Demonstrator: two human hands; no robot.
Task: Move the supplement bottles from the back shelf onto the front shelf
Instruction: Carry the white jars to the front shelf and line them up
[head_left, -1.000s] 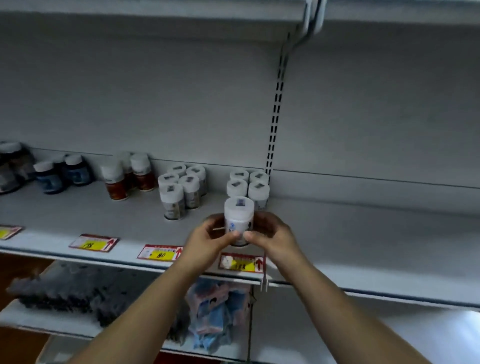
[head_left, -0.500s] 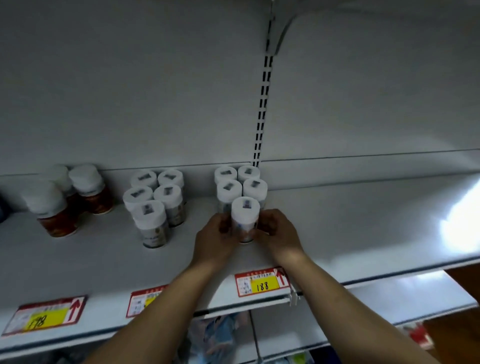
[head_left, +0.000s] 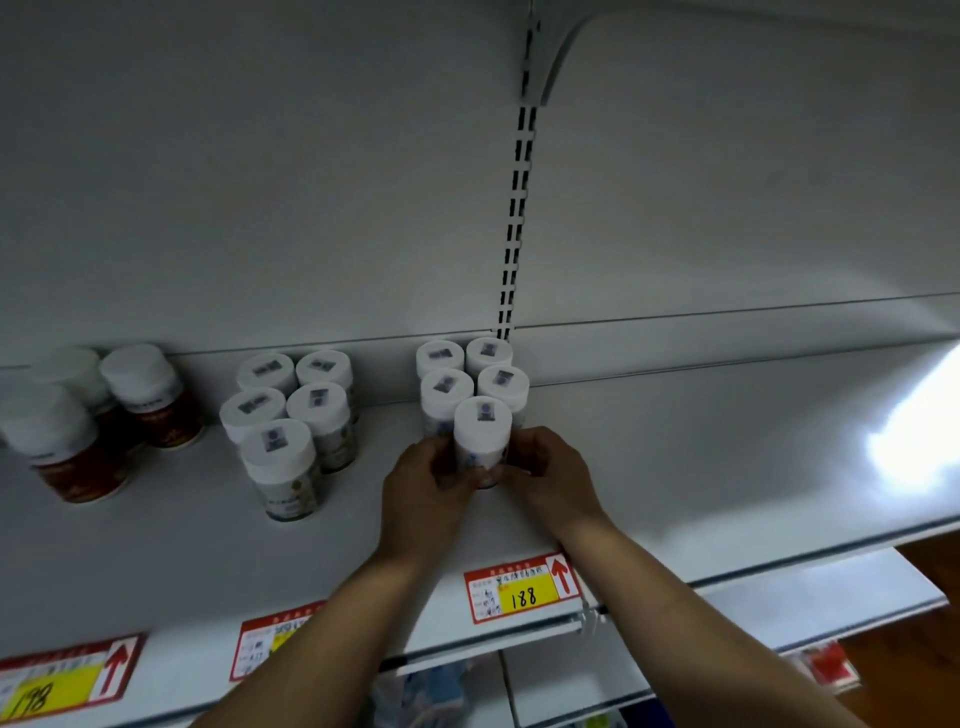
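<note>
Just below the middle of the frame, the left hand (head_left: 426, 478) and the right hand (head_left: 550, 473) each closed their grip round the sides of one white-capped bottle (head_left: 480, 436). It was upright, just in front of the four bottles (head_left: 448, 387) by the back of the shelf (head_left: 675, 467). Fingers hid its base, so I could not tell whether it was resting there.

I judged it should come straight forward, kept upright, toward the price tag (head_left: 522, 590) at the lower edge, without dragging its neighbours. At centre left a group of five bottles (head_left: 291, 410) and, farther left, brown bottles (head_left: 150, 400) stood well apart, out of its way.
</note>
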